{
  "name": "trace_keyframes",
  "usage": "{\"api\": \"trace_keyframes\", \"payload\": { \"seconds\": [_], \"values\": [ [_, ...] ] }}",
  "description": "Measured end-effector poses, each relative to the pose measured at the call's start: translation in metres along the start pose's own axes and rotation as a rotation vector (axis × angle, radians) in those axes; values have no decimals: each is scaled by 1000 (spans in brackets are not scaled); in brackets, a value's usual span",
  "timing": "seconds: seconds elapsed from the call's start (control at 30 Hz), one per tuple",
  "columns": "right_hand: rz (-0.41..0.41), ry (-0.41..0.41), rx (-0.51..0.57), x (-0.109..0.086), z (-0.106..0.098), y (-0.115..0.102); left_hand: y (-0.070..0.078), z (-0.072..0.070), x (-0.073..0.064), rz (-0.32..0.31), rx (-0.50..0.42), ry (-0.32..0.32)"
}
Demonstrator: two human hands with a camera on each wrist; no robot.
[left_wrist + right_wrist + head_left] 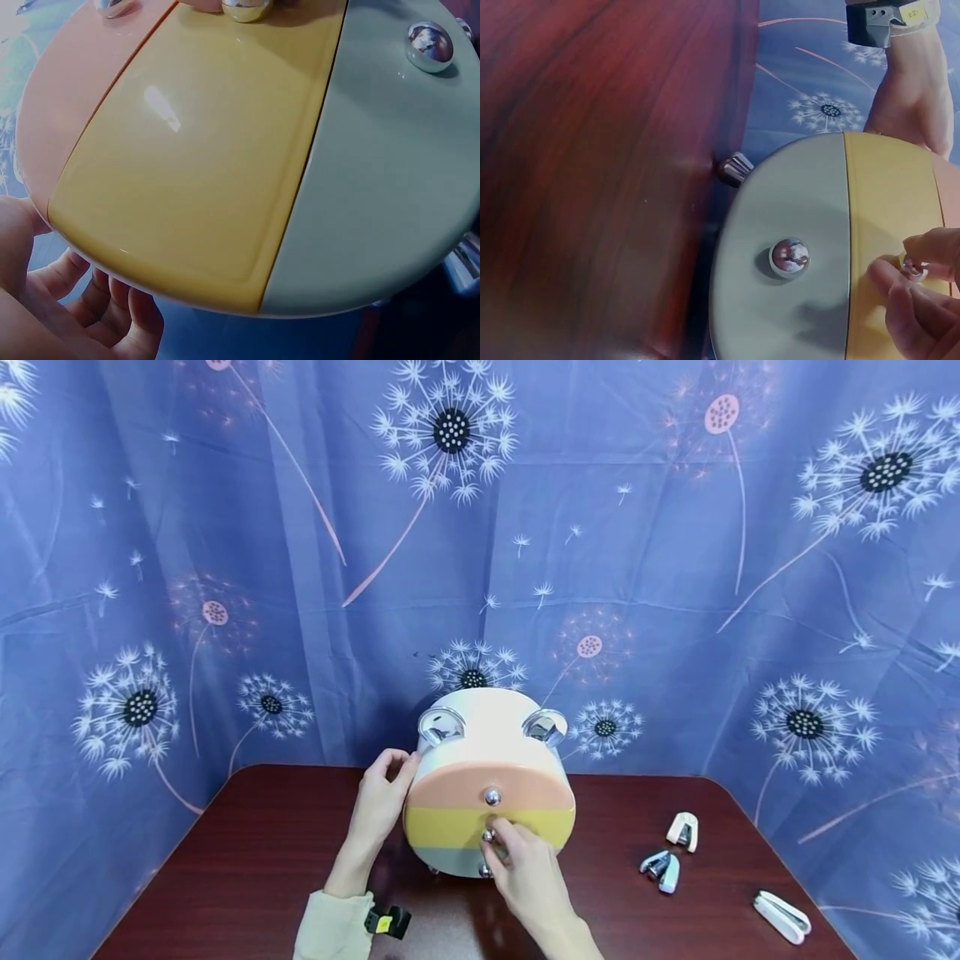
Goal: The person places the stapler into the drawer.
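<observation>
A round, alarm-clock-shaped drawer box stands on the table, white on top with two chrome ear-like rings. Its front has pink, yellow and green drawer panels, each with a silver knob. My right hand pinches the middle knob on the yellow panel between thumb and fingers. My left hand rests against the box's left side, its fingers bent along the edge behind the front panels. The yellow panel lies about level with its neighbours.
To the right on the dark red wooden table lie a white staple remover, a light blue staple remover and a white stapler. A blue dandelion-print curtain hangs behind the table and along its sides.
</observation>
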State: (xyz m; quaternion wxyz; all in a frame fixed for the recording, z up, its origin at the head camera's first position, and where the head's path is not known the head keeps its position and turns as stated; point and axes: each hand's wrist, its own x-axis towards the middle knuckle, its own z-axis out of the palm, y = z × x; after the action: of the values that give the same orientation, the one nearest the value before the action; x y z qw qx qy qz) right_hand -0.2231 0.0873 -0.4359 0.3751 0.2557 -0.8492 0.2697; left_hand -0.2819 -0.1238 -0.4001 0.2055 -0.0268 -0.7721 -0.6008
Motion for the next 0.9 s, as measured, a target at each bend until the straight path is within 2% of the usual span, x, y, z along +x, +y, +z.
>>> {"api": "trace_keyframes", "payload": {
  "seconds": [0.13,0.53,0.9],
  "values": [
    [9,6,63,0,1,0,0,-1,0,4,-3,-6],
    [22,6,101,-3,-2,-4,-1,-2,0,0,21,-18],
    [-33,22,131,-14,-14,-12,-2,-2,2,49,49,-17]
  ]
}}
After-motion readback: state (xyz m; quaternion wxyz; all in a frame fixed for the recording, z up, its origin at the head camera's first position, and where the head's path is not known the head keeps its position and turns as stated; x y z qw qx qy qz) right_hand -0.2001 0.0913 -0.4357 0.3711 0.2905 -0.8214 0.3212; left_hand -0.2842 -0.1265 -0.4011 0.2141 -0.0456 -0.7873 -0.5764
